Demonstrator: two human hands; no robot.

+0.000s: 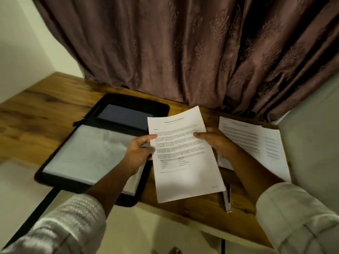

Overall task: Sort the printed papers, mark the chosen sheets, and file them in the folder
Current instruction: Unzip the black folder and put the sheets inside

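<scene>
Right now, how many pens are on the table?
1. The pen lies near the table's front edge, its top behind the held sheet; others may hide under the papers.

The sheet (pixel 185 162) between the left hand (pixel 139 153) and the right hand (pixel 216 142) is white with black print and a small table. Left of the left hand the folder (pixel 128 99) is black, its inner pocket (pixel 88 153) pale grey. Past the right hand the other papers (pixel 256 142) are white with grey lines. The desk (pixel 45 110) is brown wood grain, and the curtain (pixel 183 52) is mauve-brown with faint sprigs.
</scene>
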